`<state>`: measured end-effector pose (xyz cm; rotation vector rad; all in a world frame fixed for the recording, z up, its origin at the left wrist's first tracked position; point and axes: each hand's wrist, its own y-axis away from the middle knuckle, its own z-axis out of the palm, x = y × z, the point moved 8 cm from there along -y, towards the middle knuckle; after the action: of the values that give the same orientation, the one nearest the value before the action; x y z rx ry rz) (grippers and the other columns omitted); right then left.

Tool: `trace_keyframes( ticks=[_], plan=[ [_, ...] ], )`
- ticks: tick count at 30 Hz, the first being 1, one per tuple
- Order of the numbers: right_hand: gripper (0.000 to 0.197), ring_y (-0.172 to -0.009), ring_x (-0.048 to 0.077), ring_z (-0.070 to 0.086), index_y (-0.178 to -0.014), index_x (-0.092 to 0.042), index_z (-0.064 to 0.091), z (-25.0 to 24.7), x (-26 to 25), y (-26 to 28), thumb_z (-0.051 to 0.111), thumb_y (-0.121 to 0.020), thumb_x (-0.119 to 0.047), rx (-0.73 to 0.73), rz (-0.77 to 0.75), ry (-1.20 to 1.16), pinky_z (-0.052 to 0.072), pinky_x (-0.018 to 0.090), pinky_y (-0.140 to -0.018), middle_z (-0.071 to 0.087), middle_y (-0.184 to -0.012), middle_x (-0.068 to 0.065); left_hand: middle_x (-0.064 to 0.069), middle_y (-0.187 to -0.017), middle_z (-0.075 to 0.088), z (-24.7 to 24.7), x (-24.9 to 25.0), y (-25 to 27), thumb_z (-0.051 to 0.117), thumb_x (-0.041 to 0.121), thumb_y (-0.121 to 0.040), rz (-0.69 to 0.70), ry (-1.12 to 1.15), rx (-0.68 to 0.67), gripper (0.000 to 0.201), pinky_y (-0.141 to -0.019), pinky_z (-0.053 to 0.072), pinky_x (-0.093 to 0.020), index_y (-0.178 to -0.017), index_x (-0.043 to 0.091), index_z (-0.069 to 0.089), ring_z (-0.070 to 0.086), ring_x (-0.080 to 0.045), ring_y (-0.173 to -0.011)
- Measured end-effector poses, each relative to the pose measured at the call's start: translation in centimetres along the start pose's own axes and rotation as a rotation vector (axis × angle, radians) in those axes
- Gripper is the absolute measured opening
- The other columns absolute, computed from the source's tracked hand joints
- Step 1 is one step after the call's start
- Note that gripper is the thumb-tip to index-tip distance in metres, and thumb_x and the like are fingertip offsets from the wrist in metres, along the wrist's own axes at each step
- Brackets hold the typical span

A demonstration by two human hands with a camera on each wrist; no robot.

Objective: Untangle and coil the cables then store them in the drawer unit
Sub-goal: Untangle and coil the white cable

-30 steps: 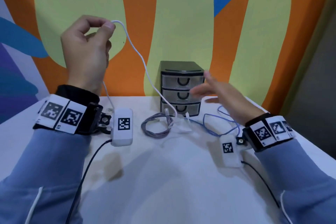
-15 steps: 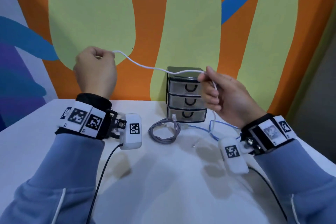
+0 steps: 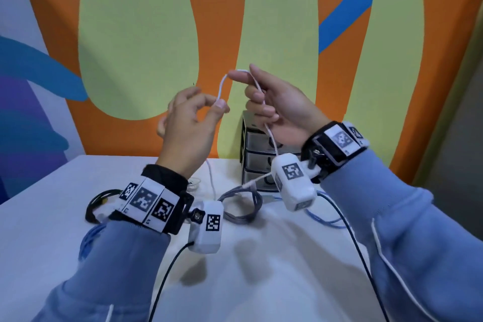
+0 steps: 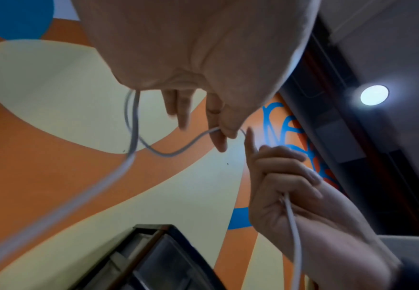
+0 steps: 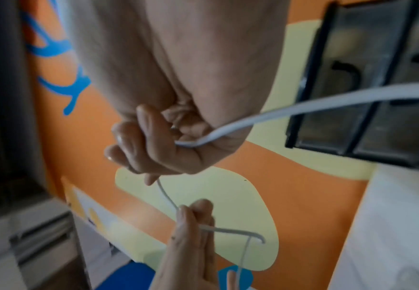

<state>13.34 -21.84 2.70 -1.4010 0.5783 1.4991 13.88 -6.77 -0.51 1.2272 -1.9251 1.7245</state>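
Observation:
A thin white cable (image 3: 221,86) arches in the air between both hands, above the table. My left hand (image 3: 192,123) pinches it between thumb and forefinger (image 4: 222,135). My right hand (image 3: 274,104) grips it in curled fingers (image 5: 154,141), and the cable's tail drops down past the wrist (image 3: 271,138) to a white plug (image 3: 249,183). Behind the right hand stands the small black drawer unit (image 3: 254,162) with three clear drawers, all pushed in. A grey coiled cable (image 3: 243,204) lies on the white table (image 3: 261,282) in front of it.
A blue cable (image 3: 324,219) lies loose at the right of the unit, another blue cable (image 3: 90,240) sits under my left forearm. A black coiled cable (image 3: 95,204) lies left of my left wrist. The painted wall (image 3: 146,34) stands close behind the table.
Both hands have come together and risen in front of the drawer unit. The white cable span between them has shortened from a long sagging line to a small arch.

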Motion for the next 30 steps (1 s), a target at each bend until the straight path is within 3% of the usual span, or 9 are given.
trace_keyframes(
  ticks=[3, 6, 10, 12, 15, 20, 24, 27, 30],
  plan=[
    [0.038, -0.038, 0.004, 0.034, -0.129, -0.01, 0.062, -1.8, 1.0, 0.7, 0.04, -0.112, -0.035, 0.037, -0.036, -0.165, 0.026, 0.014, -0.035, 0.046, -0.06, -0.008, 0.008, -0.088, 0.077, 0.9, 0.0, 0.3, 0.055, 0.056, -0.1, 0.044, 0.046, -0.093, 0.028, -0.097, 0.051, -0.061, -0.089, 0.034, 0.068, 0.068, -0.01, -0.076],
    [0.039, -0.043, 0.003, 0.046, -0.138, -0.006, 0.057, -3.9, 1.5, 1.5, 0.041, -0.111, -0.03, 0.104, -0.142, -0.385, 0.036, 0.012, -0.038, 0.059, -0.07, -0.007, 0.0, -0.069, 0.073, 3.2, 0.8, 1.6, 0.058, 0.032, -0.108, 0.056, 0.009, -0.294, 0.021, -0.069, 0.058, -0.042, -0.092, 0.024, 0.068, 0.067, -0.017, -0.056],
    [0.041, -0.074, 0.009, 0.071, -0.141, 0.002, 0.055, -6.9, 1.6, 2.9, 0.047, -0.111, -0.025, 0.262, -0.278, -0.449, 0.055, 0.014, -0.057, 0.075, -0.097, 0.002, -0.009, -0.068, 0.066, 5.8, 1.8, 3.5, 0.065, 0.038, -0.103, 0.081, -0.132, -0.569, 0.019, -0.066, 0.055, -0.043, -0.094, 0.025, 0.075, 0.057, -0.019, -0.056],
    [0.041, -0.088, 0.016, 0.076, -0.14, 0.006, 0.055, -8.1, 2.1, 3.7, 0.049, -0.111, -0.023, 0.365, -0.325, -0.387, 0.059, 0.018, -0.069, 0.078, -0.105, 0.009, -0.01, -0.063, 0.054, 6.5, 2.8, 4.4, 0.065, 0.036, -0.103, 0.139, -0.138, -0.649, 0.027, -0.06, 0.049, -0.037, -0.095, 0.013, 0.077, 0.046, -0.015, -0.056],
    [0.04, -0.106, 0.027, 0.077, -0.133, 0.013, 0.055, -8.4, 3.0, 4.6, 0.053, -0.11, -0.02, 0.463, -0.351, -0.308, 0.061, 0.022, -0.083, 0.076, -0.114, 0.024, -0.008, -0.059, 0.046, 7.5, 4.1, 5.7, 0.063, 0.036, -0.104, 0.221, -0.191, -0.713, 0.034, -0.054, 0.03, -0.031, -0.089, 0.007, 0.074, 0.038, -0.014, -0.054],
    [0.022, -0.118, 0.031, 0.071, -0.12, 0.009, 0.056, -7.0, 2.9, 5.3, 0.06, -0.105, -0.007, 0.406, -0.354, -0.17, 0.052, 0.035, -0.11, 0.068, -0.128, 0.029, -0.01, -0.06, 0.051, 8.7, 3.8, 6.8, 0.063, 0.037, -0.104, 0.256, -0.297, -0.765, 0.044, -0.056, 0.032, -0.038, -0.068, 0.013, 0.058, 0.043, -0.026, -0.058],
    [0.011, -0.109, 0.027, 0.076, -0.117, -0.002, 0.059, -7.6, 3.3, 5.7, 0.055, -0.107, -0.005, 0.493, -0.36, 0.084, 0.058, 0.025, -0.096, 0.073, -0.118, 0.026, -0.007, -0.057, 0.044, 8.9, 3.7, 7.0, 0.067, 0.037, -0.102, 0.245, -0.264, -0.801, 0.045, -0.056, 0.028, -0.036, -0.065, 0.012, 0.059, 0.033, -0.016, -0.055],
    [0.022, -0.093, 0.028, 0.079, -0.113, 0.0, 0.065, -9.1, 3.8, 6.2, 0.051, -0.111, -0.016, 0.611, -0.347, 0.167, 0.061, 0.023, -0.082, 0.077, -0.102, 0.024, -0.012, -0.062, 0.051, 9.4, 4.3, 8.0, 0.07, 0.037, -0.1, 0.258, -0.216, -0.87, 0.039, -0.052, 0.024, -0.026, -0.075, 0.008, 0.071, 0.033, -0.013, -0.055],
    [0.031, -0.066, 0.024, 0.076, -0.115, -0.004, 0.069, -9.8, 4.0, 6.6, 0.049, -0.112, -0.028, 0.635, -0.302, 0.303, 0.06, 0.026, -0.06, 0.078, -0.08, 0.018, -0.003, -0.078, 0.071, 9.4, 5.0, 8.2, 0.072, 0.033, -0.1, 0.261, -0.137, -0.904, 0.021, -0.063, 0.041, -0.021, -0.095, 0.014, 0.079, 0.057, -0.01, -0.069]
  ],
)
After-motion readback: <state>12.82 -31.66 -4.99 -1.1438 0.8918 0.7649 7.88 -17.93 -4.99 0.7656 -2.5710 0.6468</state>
